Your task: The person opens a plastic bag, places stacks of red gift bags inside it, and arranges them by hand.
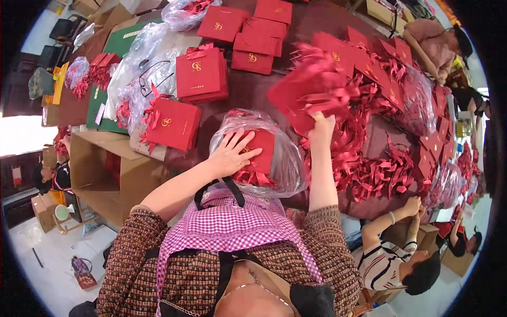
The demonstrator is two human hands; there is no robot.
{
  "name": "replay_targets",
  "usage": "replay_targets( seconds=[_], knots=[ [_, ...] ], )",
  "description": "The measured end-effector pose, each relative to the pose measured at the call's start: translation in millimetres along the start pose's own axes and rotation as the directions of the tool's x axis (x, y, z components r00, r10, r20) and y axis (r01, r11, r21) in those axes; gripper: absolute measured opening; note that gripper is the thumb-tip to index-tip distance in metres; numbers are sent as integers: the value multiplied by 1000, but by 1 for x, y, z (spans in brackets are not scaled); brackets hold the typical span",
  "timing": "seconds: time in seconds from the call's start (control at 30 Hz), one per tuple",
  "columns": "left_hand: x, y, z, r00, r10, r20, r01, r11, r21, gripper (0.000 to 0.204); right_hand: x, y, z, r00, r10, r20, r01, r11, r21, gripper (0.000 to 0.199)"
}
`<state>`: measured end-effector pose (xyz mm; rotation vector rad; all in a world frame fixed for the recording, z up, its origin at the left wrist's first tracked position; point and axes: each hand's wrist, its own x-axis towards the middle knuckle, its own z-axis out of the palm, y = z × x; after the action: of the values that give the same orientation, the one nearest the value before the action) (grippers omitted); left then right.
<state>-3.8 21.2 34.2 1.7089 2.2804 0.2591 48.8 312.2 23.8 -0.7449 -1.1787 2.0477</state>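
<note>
Nearest the camera, the person wears a pink-and-white checked apron [232,224] over a brown knitted top, with both forearms reaching out over a dark brown table [253,87].

The left hand [232,153] lies with fingers spread, palm down, on a flat red paper gift bag with a gold emblem [259,150] that sits inside a clear crinkled plastic wrapper [288,158] just in front of the apron. Red ribbon handles poke out beneath it.

The right hand [321,128] is raised higher, its fingers closed around the lower edge of a blurred bundle of red paper bags with ribbon handles [311,95], held up above the table. The blur suggests the bundle is in motion.

Judging from this, the step in hand is sorting or stacking bags: one lot is steadied in the wrapper while another is lifted. The next move would call for a firm grip on the loose bundle, so the ribbons do not snag, and for squaring its edges before it is laid down.

Beyond, neat stacks of red gift bags [198,76] stand to the left, more lie flat further back [253,37], and a long heap of red ribbons and bags [375,158] runs along the right.

At the far right, another person's hands [413,205] work at the table edge.
</note>
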Motion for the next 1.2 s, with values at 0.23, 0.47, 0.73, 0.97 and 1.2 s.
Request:
replay_targets(
  seconds=[0.23, 0.47, 0.73, 0.97, 1.2],
  knots=[
    [2, 1, 3, 997, 34, -71, -31, 999, 43, 54, -109, -74, 9, 820, 506, 268, -545, 544, 638, 38],
    [0, -1, 11, 984, 77, -160, -68, 996, 63, 58, -156, -66, 15, 771, 531, 352, -569, 324, 756, 34],
    [4, -2, 11, 988, 84, -131, -79, 996, 41, 53, -154, -121, 14, 901, 426, -86, -295, 744, 599, 34],
    [8, -18, 26, 970, 119, -211, -134, 989, -60, 50, -175, -116, 49, 987, 87, 133, -108, 982, 156, 45],
    [12, -23, 38, 992, 60, -110, -117, 138, -983, 59, -164, -45, 46, 813, 462, 354, -466, 881, -81, 56]
  ],
)
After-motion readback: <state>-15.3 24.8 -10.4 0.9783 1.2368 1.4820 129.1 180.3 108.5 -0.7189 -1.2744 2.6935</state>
